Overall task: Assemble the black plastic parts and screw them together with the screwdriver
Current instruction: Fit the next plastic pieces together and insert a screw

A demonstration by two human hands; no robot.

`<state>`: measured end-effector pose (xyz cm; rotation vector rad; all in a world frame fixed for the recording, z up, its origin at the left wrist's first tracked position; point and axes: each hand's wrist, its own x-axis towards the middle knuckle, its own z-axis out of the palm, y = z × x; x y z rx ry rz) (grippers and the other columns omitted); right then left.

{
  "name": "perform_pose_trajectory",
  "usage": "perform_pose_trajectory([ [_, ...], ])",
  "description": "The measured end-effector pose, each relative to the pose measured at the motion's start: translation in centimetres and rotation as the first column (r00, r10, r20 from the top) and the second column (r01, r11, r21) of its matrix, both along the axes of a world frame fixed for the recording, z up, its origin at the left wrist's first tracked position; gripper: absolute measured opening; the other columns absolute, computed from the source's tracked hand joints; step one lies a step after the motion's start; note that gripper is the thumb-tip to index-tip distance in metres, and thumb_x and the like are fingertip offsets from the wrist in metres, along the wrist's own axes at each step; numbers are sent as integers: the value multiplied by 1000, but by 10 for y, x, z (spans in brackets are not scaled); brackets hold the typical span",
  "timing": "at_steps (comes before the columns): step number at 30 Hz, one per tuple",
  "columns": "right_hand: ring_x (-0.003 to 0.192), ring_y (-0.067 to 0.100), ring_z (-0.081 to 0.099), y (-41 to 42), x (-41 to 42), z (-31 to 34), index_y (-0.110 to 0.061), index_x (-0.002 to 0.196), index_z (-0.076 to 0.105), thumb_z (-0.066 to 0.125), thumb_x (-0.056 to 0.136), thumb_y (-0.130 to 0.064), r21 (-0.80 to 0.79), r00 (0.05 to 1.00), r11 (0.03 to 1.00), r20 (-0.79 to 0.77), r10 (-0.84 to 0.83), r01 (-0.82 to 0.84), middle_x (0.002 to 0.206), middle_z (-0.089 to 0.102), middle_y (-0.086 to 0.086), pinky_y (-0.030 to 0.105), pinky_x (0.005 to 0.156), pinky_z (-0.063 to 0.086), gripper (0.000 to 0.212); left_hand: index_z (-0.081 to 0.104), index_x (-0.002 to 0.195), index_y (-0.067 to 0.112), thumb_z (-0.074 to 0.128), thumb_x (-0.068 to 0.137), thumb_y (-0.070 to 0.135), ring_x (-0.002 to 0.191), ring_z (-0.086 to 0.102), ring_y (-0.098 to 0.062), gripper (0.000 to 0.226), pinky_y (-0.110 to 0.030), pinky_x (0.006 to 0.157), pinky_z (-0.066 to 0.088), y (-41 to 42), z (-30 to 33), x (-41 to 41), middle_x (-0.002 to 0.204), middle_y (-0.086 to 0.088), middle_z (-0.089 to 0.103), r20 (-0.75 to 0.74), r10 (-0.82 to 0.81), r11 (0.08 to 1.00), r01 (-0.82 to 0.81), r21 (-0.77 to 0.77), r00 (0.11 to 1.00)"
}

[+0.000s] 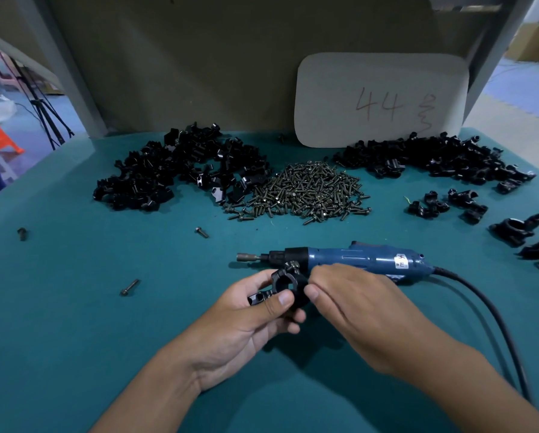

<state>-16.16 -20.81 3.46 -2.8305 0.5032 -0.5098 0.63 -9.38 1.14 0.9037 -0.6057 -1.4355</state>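
— Nearest us, what are the hands doing?

— Both forearms reach in from the bottom edge. Left hand [255,310] grips the black plastic clamp assembly [285,284], thumb curled over its front, held just above the teal table mat [74,323]. Right hand [352,301] touches the clamp's right side, fingertips bunched at a screw [293,264] on its top; I cannot tell whether it actually pinches it.

— And the screwdriver?

— Blue electric screwdriver [349,260] lies on the mat just behind the hands, bit pointing left, its black cable [493,320] curving off right. A white label on the body has writing too small to read.

— Behind that?

— Loose heaps, no bins: a pile of black parts [180,170] at left, a heap of screws [309,190] in the middle, another black parts pile [443,159] at right, with several joined pieces [518,228] near the right edge. Stray screws [130,287] lie to the left.

— Any writing?

— A white board [380,98] leaning on the back panel reads "44" in red, followed by a scrawl I can't read.
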Motion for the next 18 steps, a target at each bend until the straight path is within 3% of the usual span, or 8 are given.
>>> perform_pose_trajectory([
  [5, 63, 13, 46, 6, 2, -3, -34, 68, 34, 12, 99, -66, 98, 991, 986, 3, -132, 131, 60, 43, -13, 33, 53, 31, 50, 72, 116, 7, 75, 81, 15, 83, 67, -17, 36, -25, 74, 56, -1, 1, 0, 104, -9, 71, 29, 17, 1000, -16, -23, 999],
  [8, 68, 6, 47, 7, -3, 5, -43, 81, 38, 21, 100, -61, 51, 993, 992, 15, -119, 118, 72, 49, -18, 29, 55, 35, 32, 71, 118, 6, 72, 85, 14, 84, 66, -18, 34, -26, 75, 56, -1, 2, 0, 105, -10, 71, 41, 14, 999, -12, -31, 999],
  [11, 77, 6, 45, 4, -6, 9, -38, 93, 37, 30, 101, -49, -37, 998, 998, -15, -60, 59, 84, 47, -16, 36, 60, 43, 15, 72, 117, 8, 73, 84, 14, 84, 67, -18, 33, -26, 75, 57, 0, 1, -1, 108, -11, 71, 25, 3, 1000, -3, -22, 1000],
  [18, 70, 10, 41, 2, 0, 2, -29, 86, 37, 31, 106, -40, -157, 1000, 987, -2, -30, 30, 78, 36, -16, 32, 53, 38, 24, 73, 113, 4, 74, 83, 13, 82, 67, -18, 32, -25, 71, 57, -1, -3, 1, 105, -12, 70, -18, 5, 1000, -5, -13, 1000],
])
